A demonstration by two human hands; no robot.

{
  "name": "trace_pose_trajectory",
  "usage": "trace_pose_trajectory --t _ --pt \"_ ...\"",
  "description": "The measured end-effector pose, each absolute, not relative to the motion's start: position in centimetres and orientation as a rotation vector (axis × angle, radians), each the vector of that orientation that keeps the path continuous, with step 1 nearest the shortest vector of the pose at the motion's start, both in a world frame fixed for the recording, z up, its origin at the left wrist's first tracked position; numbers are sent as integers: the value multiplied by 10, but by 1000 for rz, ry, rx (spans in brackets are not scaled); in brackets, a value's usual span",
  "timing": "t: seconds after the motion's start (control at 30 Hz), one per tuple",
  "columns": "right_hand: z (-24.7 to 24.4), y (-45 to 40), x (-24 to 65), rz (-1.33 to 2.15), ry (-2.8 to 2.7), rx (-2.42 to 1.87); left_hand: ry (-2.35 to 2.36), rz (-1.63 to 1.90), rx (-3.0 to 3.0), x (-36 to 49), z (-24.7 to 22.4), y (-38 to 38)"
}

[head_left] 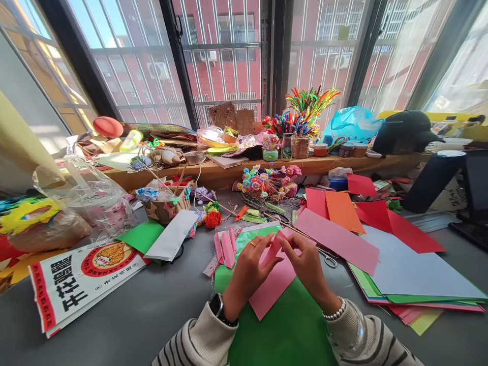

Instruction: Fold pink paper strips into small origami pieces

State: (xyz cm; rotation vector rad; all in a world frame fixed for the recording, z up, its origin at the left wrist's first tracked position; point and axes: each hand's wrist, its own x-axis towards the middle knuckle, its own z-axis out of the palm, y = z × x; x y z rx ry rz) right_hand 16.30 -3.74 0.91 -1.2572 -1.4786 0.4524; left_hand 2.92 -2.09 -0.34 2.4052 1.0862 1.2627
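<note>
A strip of pink paper (pixel 273 250) is pinched between both hands over the work area. My left hand (pixel 251 264) grips its left side, fingers curled round it. The fingertips of my right hand (pixel 305 256) close on its upper right edge. Beneath the hands lies a larger pink sheet (pixel 272 290), on a green sheet (pixel 282 330). Folded pink pieces (pixel 225 247) stand just left of my left hand. Scissors (pixel 330 261) rest to the right of my right hand, partly under a pink sheet (pixel 337 239).
Stacked coloured paper (pixel 423 264) covers the right side. A printed paper bag (pixel 87 279) lies at the left, below a plastic-wrapped cup (pixel 95 203). Crocheted flowers (pixel 267 183) stand behind the hands. The cluttered window ledge (pixel 224 170) runs across the back.
</note>
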Motion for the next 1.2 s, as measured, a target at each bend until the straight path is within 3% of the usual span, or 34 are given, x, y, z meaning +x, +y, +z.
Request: trace_pose_trajectory --t 0.63,1.2 --pt "12 -37 166 640 -1441 -1112 760 1005 1460 30 13 -23" --pt "5 -36 167 386 -1548 -1211 983 1106 1492 30 5 -20"
